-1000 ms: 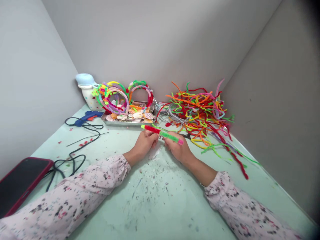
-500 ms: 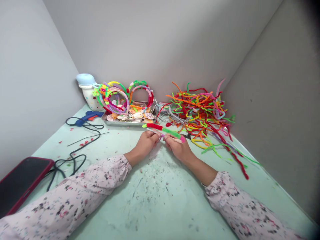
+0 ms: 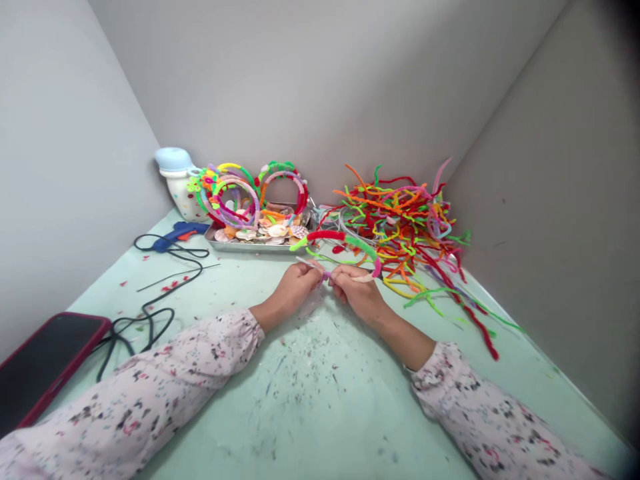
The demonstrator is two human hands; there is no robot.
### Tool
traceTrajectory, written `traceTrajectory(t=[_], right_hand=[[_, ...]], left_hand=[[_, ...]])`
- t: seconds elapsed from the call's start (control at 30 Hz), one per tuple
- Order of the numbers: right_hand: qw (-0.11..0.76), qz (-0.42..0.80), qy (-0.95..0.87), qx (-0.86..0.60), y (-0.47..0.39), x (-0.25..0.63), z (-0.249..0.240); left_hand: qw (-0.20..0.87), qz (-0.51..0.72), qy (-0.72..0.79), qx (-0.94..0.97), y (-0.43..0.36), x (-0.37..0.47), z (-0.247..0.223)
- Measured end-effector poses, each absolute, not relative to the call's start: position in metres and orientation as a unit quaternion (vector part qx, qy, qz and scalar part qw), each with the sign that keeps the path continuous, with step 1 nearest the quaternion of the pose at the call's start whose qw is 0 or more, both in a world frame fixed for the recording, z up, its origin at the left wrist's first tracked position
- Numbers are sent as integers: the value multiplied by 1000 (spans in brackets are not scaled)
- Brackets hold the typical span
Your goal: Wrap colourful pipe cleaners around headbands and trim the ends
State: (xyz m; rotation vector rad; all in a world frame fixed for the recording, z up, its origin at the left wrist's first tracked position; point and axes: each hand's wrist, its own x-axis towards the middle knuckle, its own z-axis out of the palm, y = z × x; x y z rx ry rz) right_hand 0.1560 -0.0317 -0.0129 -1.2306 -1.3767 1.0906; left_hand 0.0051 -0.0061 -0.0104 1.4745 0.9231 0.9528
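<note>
A headband (image 3: 364, 248) wrapped in bands of red, green, pink and whitish fuzzy pipe cleaner arches up beyond my hands. My right hand (image 3: 359, 292) is closed around its near side, by the whitish stretch. Between my two hands shows a short bit of purple pipe cleaner (image 3: 327, 275), which the fingers of my left hand (image 3: 291, 289) pinch from the other side. A thin pale strip (image 3: 307, 263) juts out over my left fingers; whether it belongs to the headband I cannot tell. My fingertips partly hide the spot where they grip.
Behind my hands lies a metal tray (image 3: 250, 247) of seashells with finished headbands (image 3: 284, 175) on it. A heap of pipe cleaners (image 3: 395, 213) fills the back right. On the left are a blue glue gun (image 3: 173, 235), its black cord (image 3: 150, 307), a phone (image 3: 47, 363) and a lidded cup (image 3: 179, 190).
The headband has tilted up, so its arch now stands higher and shows rounder above my hands. Both hands have stayed close together in nearly the same place.
</note>
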Motion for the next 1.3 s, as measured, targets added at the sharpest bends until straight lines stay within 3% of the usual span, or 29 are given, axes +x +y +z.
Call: traceTrajectory(t=[1.3], right_hand=[[456,429,-594,-505,-30,157,-15]], left_hand=[[490,392,375,682,-5,5,-10]])
